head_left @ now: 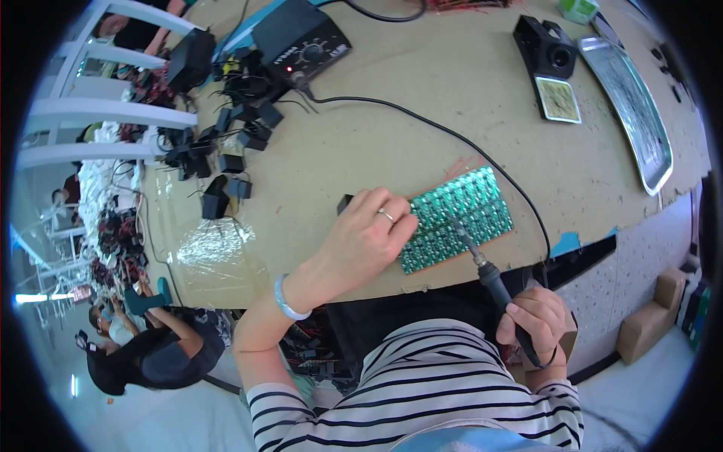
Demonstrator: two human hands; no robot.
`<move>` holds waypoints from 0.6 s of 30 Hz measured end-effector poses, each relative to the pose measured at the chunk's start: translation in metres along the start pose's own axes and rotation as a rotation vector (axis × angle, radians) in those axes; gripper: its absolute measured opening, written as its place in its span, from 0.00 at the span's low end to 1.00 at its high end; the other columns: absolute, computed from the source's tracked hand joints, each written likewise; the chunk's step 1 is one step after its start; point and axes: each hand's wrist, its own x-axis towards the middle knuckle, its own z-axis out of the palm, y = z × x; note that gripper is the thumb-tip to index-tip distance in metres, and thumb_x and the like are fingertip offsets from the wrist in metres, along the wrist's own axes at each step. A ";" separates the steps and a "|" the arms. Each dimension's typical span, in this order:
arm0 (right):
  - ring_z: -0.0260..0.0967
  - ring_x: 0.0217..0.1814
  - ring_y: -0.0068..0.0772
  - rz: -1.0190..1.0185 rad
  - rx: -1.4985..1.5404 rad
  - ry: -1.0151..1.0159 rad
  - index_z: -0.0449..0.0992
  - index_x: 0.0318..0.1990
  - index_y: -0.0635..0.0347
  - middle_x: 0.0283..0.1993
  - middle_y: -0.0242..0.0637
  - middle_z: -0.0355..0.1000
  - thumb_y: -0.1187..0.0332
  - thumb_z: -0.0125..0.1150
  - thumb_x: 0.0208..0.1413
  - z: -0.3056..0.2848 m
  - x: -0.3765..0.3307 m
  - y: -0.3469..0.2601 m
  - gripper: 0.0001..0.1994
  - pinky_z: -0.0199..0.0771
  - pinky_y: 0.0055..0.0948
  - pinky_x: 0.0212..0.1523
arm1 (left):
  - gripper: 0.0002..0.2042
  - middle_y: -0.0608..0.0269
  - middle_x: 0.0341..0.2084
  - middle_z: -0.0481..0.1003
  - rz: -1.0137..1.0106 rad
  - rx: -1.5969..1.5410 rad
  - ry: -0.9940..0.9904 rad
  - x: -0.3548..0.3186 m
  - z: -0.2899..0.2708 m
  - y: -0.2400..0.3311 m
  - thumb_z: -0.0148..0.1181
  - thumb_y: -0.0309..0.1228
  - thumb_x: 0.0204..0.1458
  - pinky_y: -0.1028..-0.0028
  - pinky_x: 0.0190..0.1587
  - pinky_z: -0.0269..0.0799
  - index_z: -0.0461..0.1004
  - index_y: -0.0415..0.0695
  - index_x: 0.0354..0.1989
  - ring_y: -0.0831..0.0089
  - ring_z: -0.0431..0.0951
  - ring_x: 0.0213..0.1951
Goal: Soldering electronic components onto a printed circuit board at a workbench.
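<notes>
The right hand [536, 320] is closed in a fist around the dark handle of a soldering iron [486, 271]. It holds the iron below the near edge of the tabletop [392, 143], and the metal tip points up and to the left, onto the green circuit board panel [461, 215]. The tip seems to touch the panel near its middle, though I cannot tell the exact spot. The left hand [361, 237] lies flat and mostly open on the left end of the same panel. Its fingers press the panel down and do not grip anything; one finger carries a ring, and a pale bracelet [286, 297] is on the wrist.

The panel lies tilted close to the near edge of the tabletop, a little right of the middle. A black cable [422, 120] runs from the iron over the tabletop to the soldering station [301, 41] near the far edge. At the left edge there is a heap of small black parts [226, 143] with thin leads. Toward the far right corner stands an iron holder [547, 49], with a yellowish sponge pad [558, 99] in front of it, and a long metal tray [633, 113] lies along the right edge.

I judge that the step in hand is soldering joints on the panel, one after another. The next move, I think, calls for a steady left hand on the panel and a short, exact shift of the tip to a neighbouring joint, with the fingers kept away from the hot metal.
</notes>
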 end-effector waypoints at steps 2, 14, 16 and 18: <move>0.73 0.25 0.37 0.001 -0.032 0.019 0.75 0.43 0.62 0.30 0.35 0.73 0.79 0.69 0.46 -0.003 0.001 -0.007 0.15 0.74 0.32 0.25 | 0.10 0.61 0.37 0.73 -0.017 0.066 0.017 0.001 -0.008 0.002 0.67 0.23 0.45 0.64 0.46 0.72 0.77 0.41 0.36 0.62 0.75 0.41; 0.69 0.21 0.38 -0.049 -0.149 0.165 0.73 0.39 0.64 0.25 0.38 0.70 0.77 0.61 0.54 0.003 -0.010 0.007 0.06 0.72 0.33 0.24 | 0.30 0.58 0.60 0.72 -1.052 -0.550 0.712 -0.065 -0.125 -0.277 0.44 0.59 0.67 0.63 0.60 0.67 0.70 0.50 0.64 0.66 0.72 0.58; 0.70 0.21 0.39 -0.071 -0.133 0.144 0.73 0.36 0.66 0.24 0.40 0.71 0.79 0.61 0.53 0.006 -0.006 0.004 0.04 0.72 0.34 0.24 | 0.31 0.58 0.61 0.71 -0.995 -0.569 0.651 -0.057 -0.111 -0.314 0.41 0.61 0.67 0.61 0.61 0.65 0.69 0.52 0.67 0.65 0.70 0.59; 0.70 0.21 0.40 -0.064 -0.168 0.137 0.73 0.35 0.65 0.25 0.41 0.71 0.77 0.62 0.53 0.009 -0.001 -0.002 0.04 0.72 0.35 0.24 | 0.32 0.57 0.63 0.69 -0.857 -0.576 0.467 -0.043 -0.098 -0.338 0.36 0.62 0.67 0.57 0.64 0.61 0.68 0.55 0.69 0.64 0.66 0.63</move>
